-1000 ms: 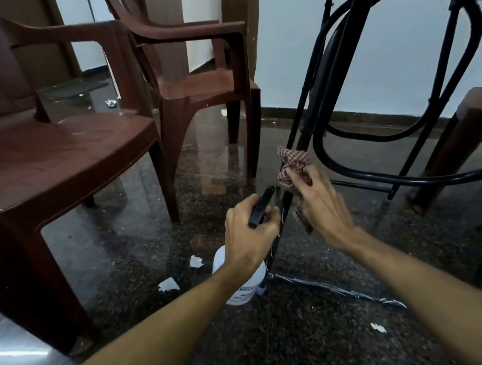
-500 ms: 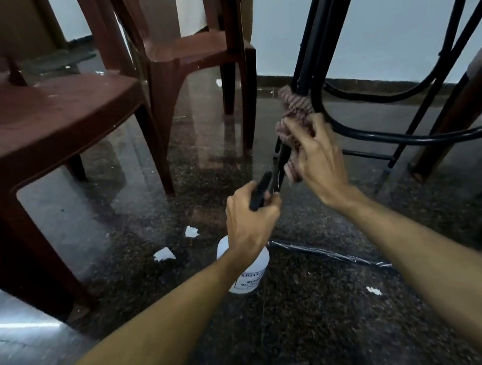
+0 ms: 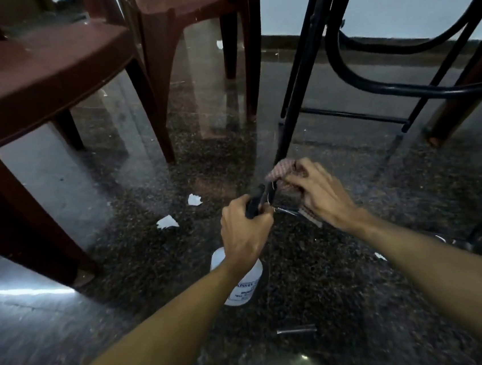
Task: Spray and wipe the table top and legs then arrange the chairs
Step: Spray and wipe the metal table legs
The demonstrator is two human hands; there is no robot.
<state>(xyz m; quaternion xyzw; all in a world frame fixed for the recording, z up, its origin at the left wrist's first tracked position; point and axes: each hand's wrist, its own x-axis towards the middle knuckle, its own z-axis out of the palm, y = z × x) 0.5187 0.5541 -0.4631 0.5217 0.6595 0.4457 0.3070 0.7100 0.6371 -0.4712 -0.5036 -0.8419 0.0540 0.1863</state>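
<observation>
1. The right hand (image 3: 321,194) pinches the checked cloth (image 3: 281,169) round the black table leg (image 3: 287,130), at centre right of the frame.
2. Half a second ago the cloth sat higher on that leg. It is now down by the foot, just above the floor (image 3: 125,283) — one downward stroke looks finished.
3. The left hand (image 3: 244,229) grips the black trigger head of the white spray bottle (image 3: 244,286), at lower centre. It has barely shifted.
4. Motion blur hides the fingertips, so whether the cloth wraps the leg fully is unclear.
5. This leg seems nearly wiped. The other legs at upper right remain — and the brown chairs (image 3: 43,69) at upper left are not yet arranged.
</observation>
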